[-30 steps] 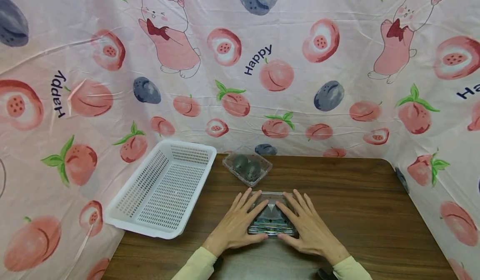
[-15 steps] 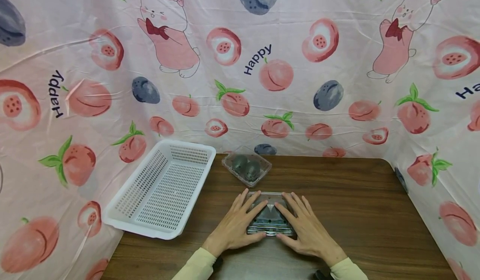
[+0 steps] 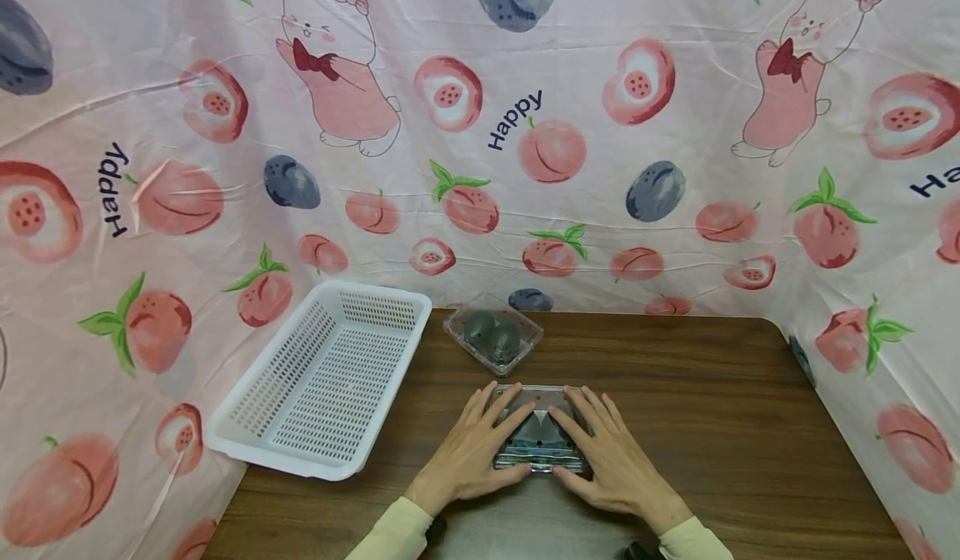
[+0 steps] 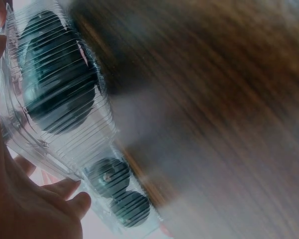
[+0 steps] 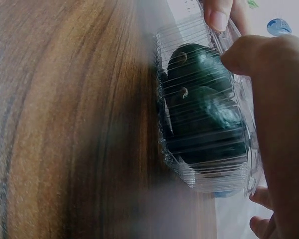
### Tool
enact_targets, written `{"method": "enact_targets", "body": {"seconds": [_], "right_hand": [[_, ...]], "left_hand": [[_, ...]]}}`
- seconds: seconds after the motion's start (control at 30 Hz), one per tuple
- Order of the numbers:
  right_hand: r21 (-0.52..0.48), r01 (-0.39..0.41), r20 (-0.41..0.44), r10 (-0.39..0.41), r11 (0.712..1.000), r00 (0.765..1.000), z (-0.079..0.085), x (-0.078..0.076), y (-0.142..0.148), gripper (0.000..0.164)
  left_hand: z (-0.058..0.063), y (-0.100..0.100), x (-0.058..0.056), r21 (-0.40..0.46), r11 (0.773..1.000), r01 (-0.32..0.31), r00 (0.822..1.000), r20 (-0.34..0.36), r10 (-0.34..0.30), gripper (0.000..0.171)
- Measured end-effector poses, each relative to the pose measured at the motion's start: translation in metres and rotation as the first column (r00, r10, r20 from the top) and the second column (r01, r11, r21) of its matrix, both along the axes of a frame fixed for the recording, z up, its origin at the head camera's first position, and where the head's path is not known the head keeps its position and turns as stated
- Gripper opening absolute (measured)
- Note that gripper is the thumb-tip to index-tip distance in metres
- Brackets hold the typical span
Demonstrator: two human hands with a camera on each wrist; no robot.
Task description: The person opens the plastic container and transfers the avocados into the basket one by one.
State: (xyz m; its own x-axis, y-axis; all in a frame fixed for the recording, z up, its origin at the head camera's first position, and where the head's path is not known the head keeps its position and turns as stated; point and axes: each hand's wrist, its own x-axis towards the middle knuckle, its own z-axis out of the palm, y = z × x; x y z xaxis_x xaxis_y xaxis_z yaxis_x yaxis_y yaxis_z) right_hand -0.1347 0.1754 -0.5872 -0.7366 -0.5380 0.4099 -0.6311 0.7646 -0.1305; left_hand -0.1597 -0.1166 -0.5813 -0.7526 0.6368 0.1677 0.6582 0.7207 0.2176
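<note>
A clear plastic clamshell box lies on the table between both hands. Through its ribbed side, the right wrist view shows dark green avocados. My left hand rests on the box's left part, fingers spread and nearly straight, thumb at the near edge. Mirroring it, my right hand lies over the right part with fingertips towards the far edge. Behind stands a second clear box, set at an angle, with two avocados inside.
At the left stands a white perforated plastic basket. The brown wood-grain table extends to the right of the boxes. A peach-printed cloth hangs behind and at both sides.
</note>
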Motion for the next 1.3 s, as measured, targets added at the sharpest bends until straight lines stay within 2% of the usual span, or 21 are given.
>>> {"method": "enact_targets", "body": {"seconds": [0.17,0.43,0.87,1.3], "right_hand": [[-0.008,-0.005,-0.024,0.004,1.000,1.000,-0.002,0.001,-0.003,0.091],[-0.015,0.005,-0.050,-0.006,1.000,0.999,-0.004,0.003,-0.006,0.089],[-0.058,0.032,-0.050,-0.035,0.998,0.998,-0.010,0.005,-0.015,0.085],[-0.085,0.030,-0.045,-0.034,0.996,0.998,-0.013,0.007,-0.017,0.086]], "left_hand": [[0.000,-0.001,0.001,-0.006,1.000,-0.001,1.000,-0.006,0.001,0.090],[-0.002,-0.002,0.002,0.033,0.999,0.012,1.000,0.014,-0.012,0.088],[-0.006,0.005,0.003,-0.025,1.000,-0.006,0.995,-0.096,0.004,0.084],[-0.009,0.006,0.004,-0.021,1.000,0.000,0.991,-0.135,-0.002,0.080]]}}
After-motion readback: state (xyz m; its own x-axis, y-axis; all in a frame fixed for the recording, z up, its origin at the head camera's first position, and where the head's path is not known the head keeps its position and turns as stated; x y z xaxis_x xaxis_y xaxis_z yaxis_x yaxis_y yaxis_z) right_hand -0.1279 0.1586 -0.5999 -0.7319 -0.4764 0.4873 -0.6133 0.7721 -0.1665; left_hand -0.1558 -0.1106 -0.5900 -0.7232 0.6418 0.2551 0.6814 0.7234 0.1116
